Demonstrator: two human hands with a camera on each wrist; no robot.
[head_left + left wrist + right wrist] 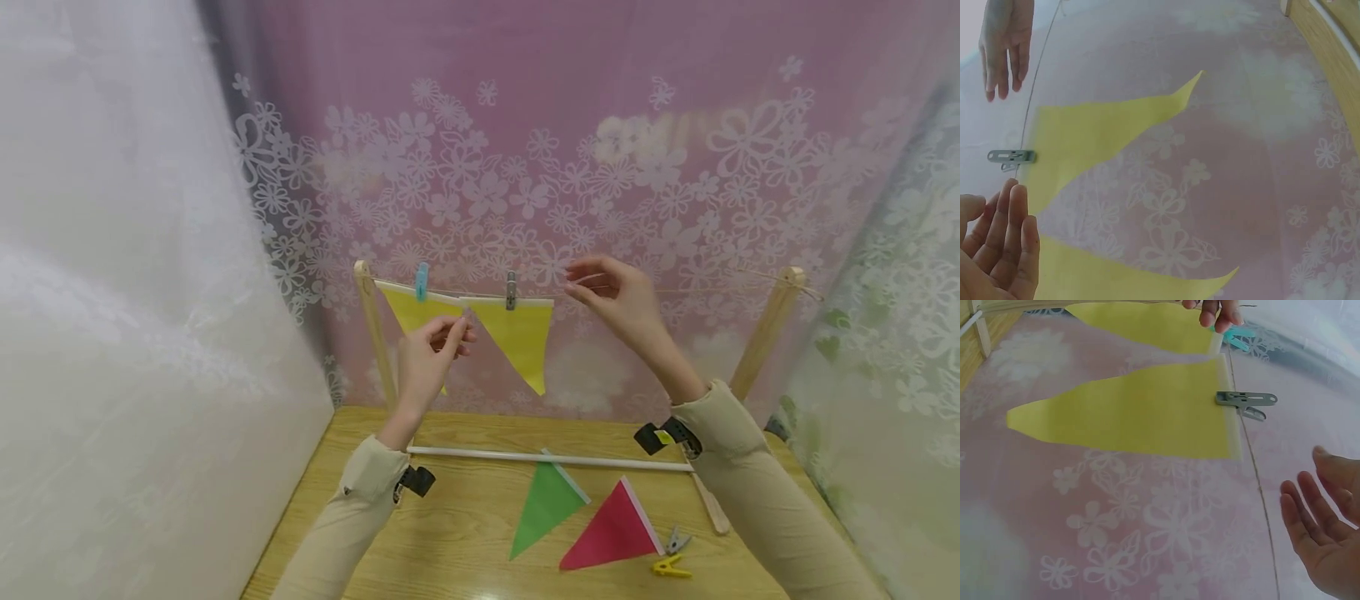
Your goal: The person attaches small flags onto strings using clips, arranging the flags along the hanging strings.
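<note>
Head view: string (675, 290) runs side to side between the posts. Right hand (618, 302) is at string level, just right of the grey peg (511, 290) & second yellow flag (517, 333), fingers loose, holding nothing. Left hand (431, 354) sits lower, fingertips at the first yellow flag (412, 310); can't tell if pinching.

L wrist view: left fingers (1013, 234) straight, just off the flag's edge.

R wrist view: right fingers (1316, 525) spread, beside the string, peg ahead.

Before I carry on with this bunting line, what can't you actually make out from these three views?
- Head view: the left hand covers the lower part of the left yellow flag; whether its fingertips touch the flag is unclear.
- Head view: the right hand is near the string; contact cannot be told.
- Head view: the grey clip and yellow clip on the table are too small for detail.
- Right wrist view: the blue clip is partly hidden behind the fingers.
</note>
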